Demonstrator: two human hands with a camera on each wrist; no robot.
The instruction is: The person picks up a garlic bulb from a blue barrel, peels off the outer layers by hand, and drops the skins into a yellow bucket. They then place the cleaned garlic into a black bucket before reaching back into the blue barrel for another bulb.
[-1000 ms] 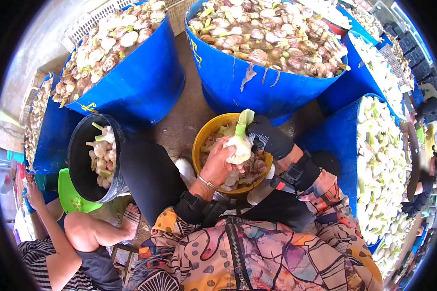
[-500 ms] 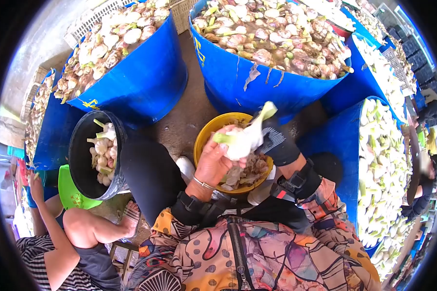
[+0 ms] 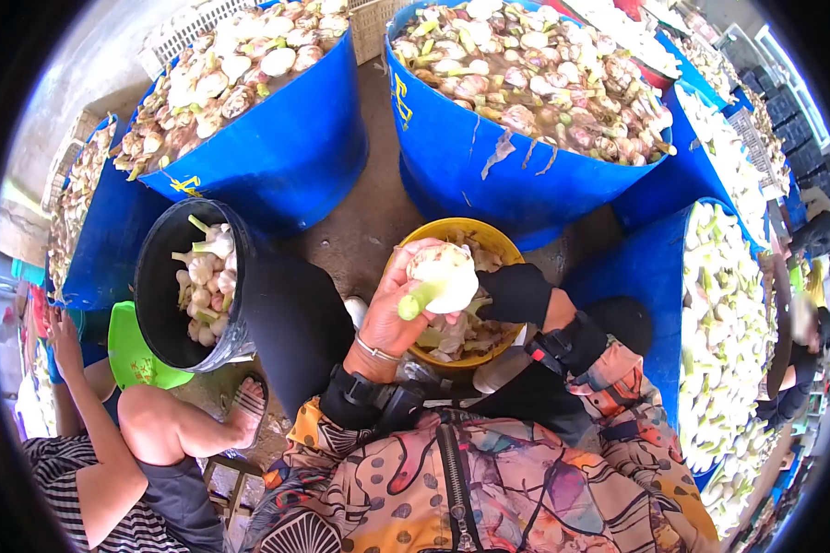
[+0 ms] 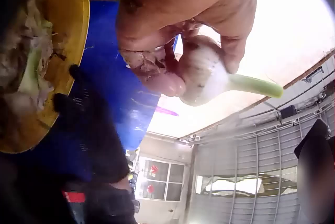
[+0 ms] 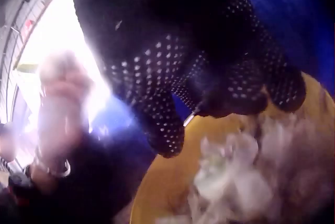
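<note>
My bare left hand (image 3: 378, 318) grips a whitish garlic bulb (image 3: 447, 276), its green stem pointing down toward the left wrist. The left wrist view shows the bulb (image 4: 201, 72) between thumb and fingers, stem jutting right. My right hand (image 3: 518, 300) wears a black glove with white dots and is lower, over the right side of a yellow bucket (image 3: 500, 238). In the right wrist view a thin shiny metal tip (image 5: 190, 119) sticks out between the gloved thumb and fingers; the rest is hidden. Loose peelings (image 5: 235, 177) lie in the bucket below.
A black bucket (image 3: 157, 309) with peeled garlic bulbs stands left of my knee. Big blue tubs (image 3: 286, 166) full of garlic stand ahead, and another blue tub (image 3: 632, 253) is on the right. At the left a seated person (image 3: 161, 424) is beside a green basin (image 3: 129, 355).
The garlic bulb has turned in my left hand, its stem swinging from upward to down-left. My right hand has come away from the bulb and dropped lower over the yellow bucket.
</note>
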